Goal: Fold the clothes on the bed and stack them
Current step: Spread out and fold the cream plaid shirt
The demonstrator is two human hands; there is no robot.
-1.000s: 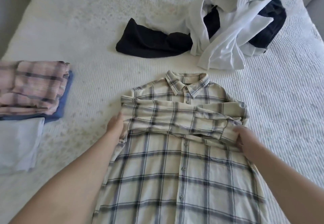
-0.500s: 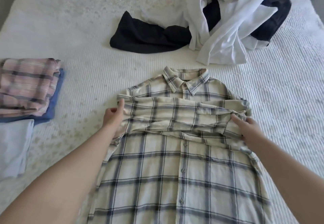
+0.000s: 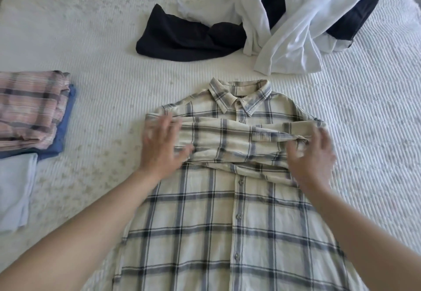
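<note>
A cream plaid shirt lies front up on the white bed, collar at the far end, both sleeves folded across its chest. My left hand is spread flat over the left end of the folded sleeves, fingers straight and blurred by motion. My right hand is spread over the right end near the cuff, fingers straight too. To the left sits a stack of folded clothes: a pink plaid piece on a blue one.
A folded pale blue garment lies at the left edge below the stack. Unfolded clothes lie at the far side: a black piece, a white shirt and a dark navy garment.
Both hands let go of the shirt's side edges and moved inward onto the folded sleeves, fingers now spread flat. The camera has shifted slightly.
</note>
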